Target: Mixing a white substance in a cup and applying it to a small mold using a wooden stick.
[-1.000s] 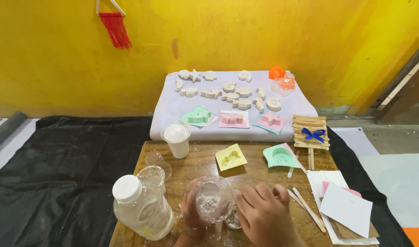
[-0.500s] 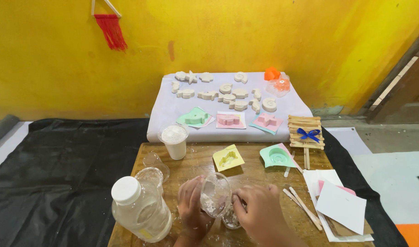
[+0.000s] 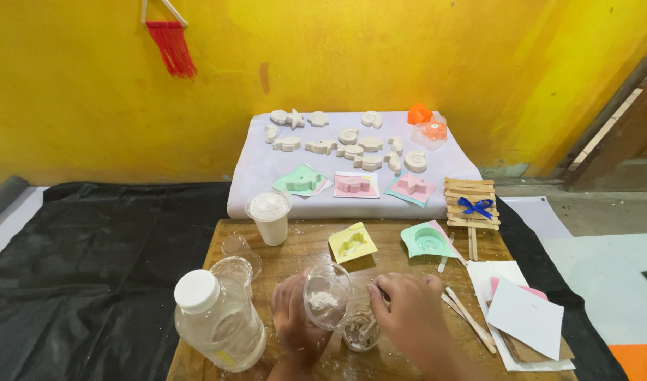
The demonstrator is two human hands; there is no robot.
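Head view: the left hand (image 3: pixel 295 317) grips a clear cup (image 3: pixel 327 296) tilted over a small cup (image 3: pixel 361 331) so powder drops in, while the right hand (image 3: pixel 408 310) pinches a stirring stick (image 3: pixel 370 326).

Bright, even room light, sharp picture.
Soft shadows fall just beneath the white cloth (image 3: pixel 351 180); beyond it, the yellow wall (image 3: pixel 408 56) bows slightly toward the frame's edges.

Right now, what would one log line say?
left hand: tilts clear cup holding white powder | right hand: over small cup | surface: wooden board
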